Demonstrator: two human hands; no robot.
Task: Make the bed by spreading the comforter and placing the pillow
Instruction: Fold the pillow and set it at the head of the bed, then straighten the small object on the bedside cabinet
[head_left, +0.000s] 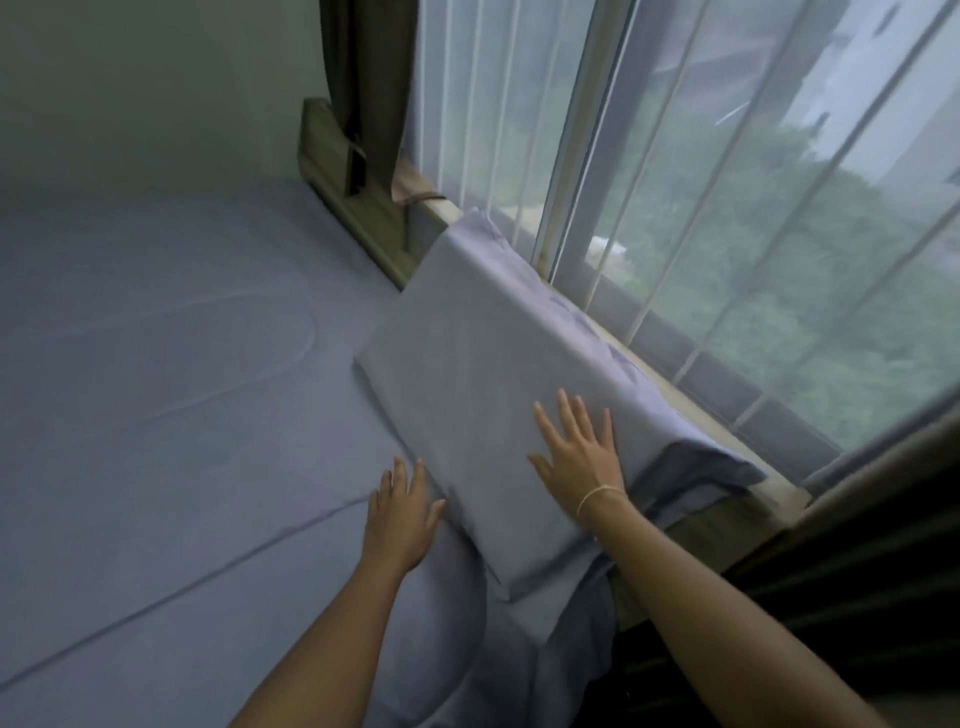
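A pale blue pillow (483, 364) leans tilted against the window sill at the bed's right edge, its loose case end hanging over the sill at the lower right. My right hand (576, 452) lies flat on the pillow's lower face with fingers spread. My left hand (402, 514) rests with straight fingers on the pale blue comforter (171, 374) right beside the pillow's lower left edge. The comforter covers the bed smoothly, with a few long creases.
A wooden headboard ledge (343, 192) runs along the wall behind the pillow. A large window with sheer white curtain (727, 182) fills the right side. Dark curtains hang at the top (363, 88) and at the lower right (857, 571).
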